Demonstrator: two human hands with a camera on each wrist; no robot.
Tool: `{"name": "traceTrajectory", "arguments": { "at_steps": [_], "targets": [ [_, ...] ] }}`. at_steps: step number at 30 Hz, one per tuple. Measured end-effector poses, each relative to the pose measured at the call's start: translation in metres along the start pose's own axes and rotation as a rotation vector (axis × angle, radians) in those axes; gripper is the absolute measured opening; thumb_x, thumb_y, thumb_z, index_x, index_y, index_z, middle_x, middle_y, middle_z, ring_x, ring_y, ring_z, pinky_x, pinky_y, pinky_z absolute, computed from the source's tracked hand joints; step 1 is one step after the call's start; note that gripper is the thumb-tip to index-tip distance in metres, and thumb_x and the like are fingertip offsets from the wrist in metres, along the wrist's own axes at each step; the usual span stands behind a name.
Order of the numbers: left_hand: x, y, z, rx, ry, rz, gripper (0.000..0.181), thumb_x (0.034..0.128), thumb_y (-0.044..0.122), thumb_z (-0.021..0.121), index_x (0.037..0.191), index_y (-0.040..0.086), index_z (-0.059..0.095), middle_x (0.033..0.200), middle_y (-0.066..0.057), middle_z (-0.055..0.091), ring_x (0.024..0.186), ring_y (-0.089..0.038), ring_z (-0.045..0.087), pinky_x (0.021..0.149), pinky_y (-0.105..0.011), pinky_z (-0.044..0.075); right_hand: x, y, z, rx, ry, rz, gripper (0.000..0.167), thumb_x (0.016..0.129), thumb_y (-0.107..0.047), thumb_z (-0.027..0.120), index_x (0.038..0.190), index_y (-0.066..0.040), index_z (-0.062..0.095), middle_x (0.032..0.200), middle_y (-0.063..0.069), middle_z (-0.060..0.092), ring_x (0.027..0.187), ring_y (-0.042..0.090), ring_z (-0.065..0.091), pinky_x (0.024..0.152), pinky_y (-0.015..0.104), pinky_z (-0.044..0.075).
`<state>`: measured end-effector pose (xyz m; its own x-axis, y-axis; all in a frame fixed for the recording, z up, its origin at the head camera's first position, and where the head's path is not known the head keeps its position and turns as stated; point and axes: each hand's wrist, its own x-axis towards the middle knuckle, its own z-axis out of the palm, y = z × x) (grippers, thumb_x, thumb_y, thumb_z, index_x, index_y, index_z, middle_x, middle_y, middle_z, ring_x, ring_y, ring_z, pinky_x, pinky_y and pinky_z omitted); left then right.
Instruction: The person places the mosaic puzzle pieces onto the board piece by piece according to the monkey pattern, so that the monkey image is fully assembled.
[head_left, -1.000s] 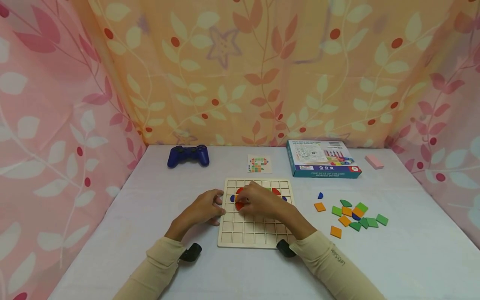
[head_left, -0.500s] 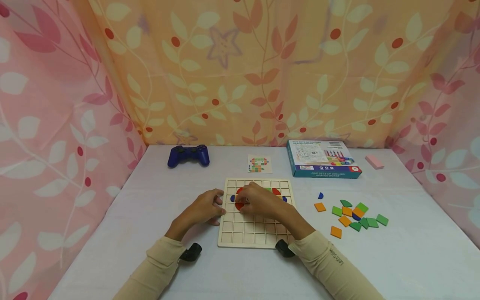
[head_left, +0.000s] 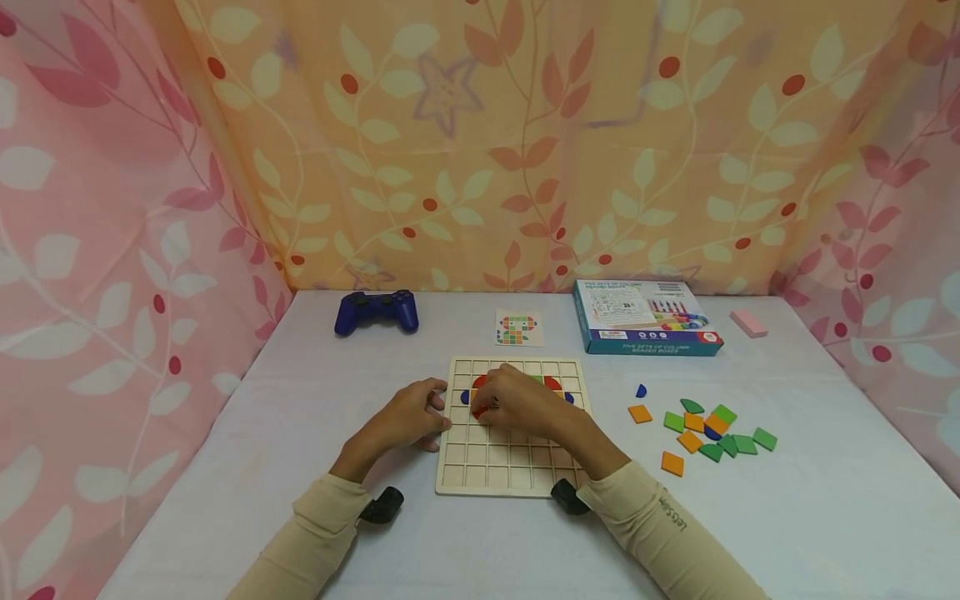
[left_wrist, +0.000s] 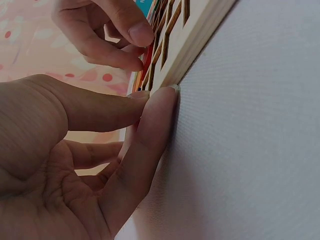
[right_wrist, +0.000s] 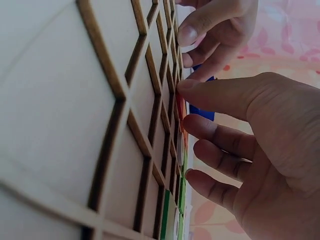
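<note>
A pale wooden grid board lies flat on the white table. At its left edge, my left hand grips the rim between thumb and a finger, seen close in the left wrist view. My right hand reaches over the upper left of the grid. Its thumb and fingertips hold a rounded red tile down at the board's surface; the palm hides part of the pattern. Set in the grid are another red tile, a blue half-circle and some green and orange tiles partly covered by the hand.
Loose green, orange and blue tiles lie to the board's right. Behind it are a pattern card, a boxed set and a pink block. A blue game controller sits at back left. Patterned cloth surrounds the table.
Both hands stay in nearly the same place. The right fingers shift very slightly at the red tile, and a little less of it shows now.
</note>
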<state>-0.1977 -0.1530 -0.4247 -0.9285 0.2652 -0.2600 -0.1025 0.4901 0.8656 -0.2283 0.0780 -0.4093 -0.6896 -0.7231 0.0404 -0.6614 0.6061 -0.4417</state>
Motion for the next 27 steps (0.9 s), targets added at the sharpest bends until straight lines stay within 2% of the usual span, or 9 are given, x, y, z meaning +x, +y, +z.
{"name": "traceTrajectory", "arguments": {
  "at_steps": [4,7,12,21,27],
  "targets": [
    [0.0,0.0,0.0,0.007,0.008,-0.009,0.066,0.0933,-0.003,0.075,0.153,-0.002,0.046,0.121,-0.015,0.057,0.087,-0.022,0.063,0.065,-0.033,0.067,-0.004,-0.001,-0.004,-0.011,0.014,0.01,0.015,0.095,-0.018,0.08,0.109,-0.016,0.084,0.1,-0.005,0.073,0.098,0.015,0.055,0.089,0.033,0.054],
    [0.0,0.0,0.0,0.012,0.005,-0.007,0.066,0.0934,-0.003,0.075,0.153,-0.003,0.046,0.122,-0.015,0.057,0.087,-0.022,0.063,0.065,-0.033,0.067,-0.01,0.0,-0.008,-0.004,0.021,0.05,0.015,0.096,-0.018,0.077,0.11,-0.016,0.084,0.097,-0.005,0.071,0.097,0.015,0.056,0.087,0.033,0.055],
    [0.0,0.0,0.001,0.014,0.015,-0.01,0.066,0.0932,-0.003,0.074,0.153,-0.002,0.047,0.122,-0.015,0.057,0.087,-0.022,0.063,0.065,-0.033,0.067,-0.025,0.005,-0.018,0.015,0.03,0.142,0.018,0.098,-0.021,0.074,0.113,-0.017,0.083,0.102,-0.005,0.072,0.101,0.015,0.058,0.091,0.034,0.057],
    [0.003,-0.001,0.003,0.032,0.025,-0.018,0.068,0.0928,-0.003,0.076,0.154,0.0,0.047,0.121,-0.014,0.057,0.088,-0.022,0.063,0.064,-0.033,0.067,-0.069,0.033,-0.039,0.01,0.066,0.207,0.02,0.1,-0.024,0.074,0.118,-0.017,0.081,0.111,-0.003,0.069,0.108,0.019,0.058,0.099,0.042,0.059],
    [0.003,-0.001,0.003,0.029,0.024,-0.013,0.068,0.0927,-0.004,0.075,0.154,0.0,0.047,0.121,-0.013,0.056,0.088,-0.022,0.062,0.064,-0.033,0.067,-0.099,0.053,-0.051,0.031,0.079,0.319,0.024,0.099,-0.027,0.075,0.121,-0.018,0.079,0.107,-0.004,0.069,0.108,0.021,0.059,0.098,0.047,0.06]
  ]
}}
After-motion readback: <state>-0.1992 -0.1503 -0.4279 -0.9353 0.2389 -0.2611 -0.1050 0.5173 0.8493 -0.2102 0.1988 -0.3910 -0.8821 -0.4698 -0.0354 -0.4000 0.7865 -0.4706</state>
